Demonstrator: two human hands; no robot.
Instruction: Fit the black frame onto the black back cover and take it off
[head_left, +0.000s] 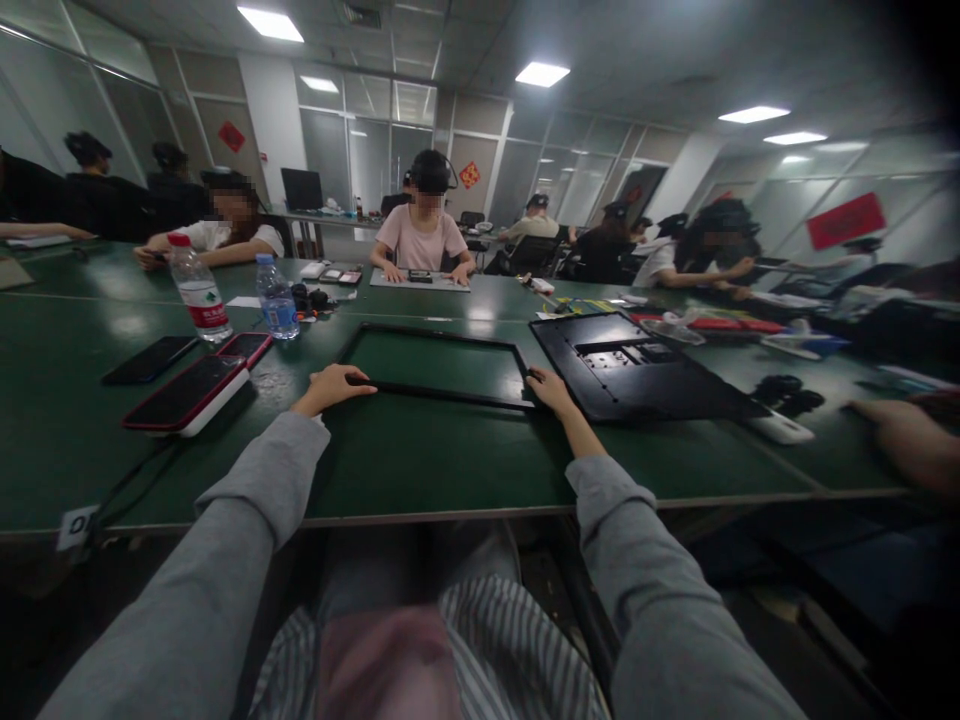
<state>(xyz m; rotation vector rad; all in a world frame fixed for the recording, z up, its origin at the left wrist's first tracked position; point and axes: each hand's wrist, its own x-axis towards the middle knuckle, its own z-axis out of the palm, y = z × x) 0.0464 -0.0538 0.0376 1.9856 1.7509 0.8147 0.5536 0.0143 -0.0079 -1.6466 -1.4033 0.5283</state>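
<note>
A thin black rectangular frame (442,337) lies flat on the green table (450,460) in front of me. My left hand (335,386) rests on the frame's near left corner with its fingers curled over the edge. At the near right corner, my right hand (550,390) grips the frame the same way. Both arms wear grey sleeves. A black back panel (637,370) with screw holes lies just right of the frame.
Two water bottles (199,295) stand at the left, near several phones (187,392) and a cable. Other people sit across the table and along both sides. Another person's hand (911,440) rests at the right edge. Small black parts (786,392) lie beyond the panel.
</note>
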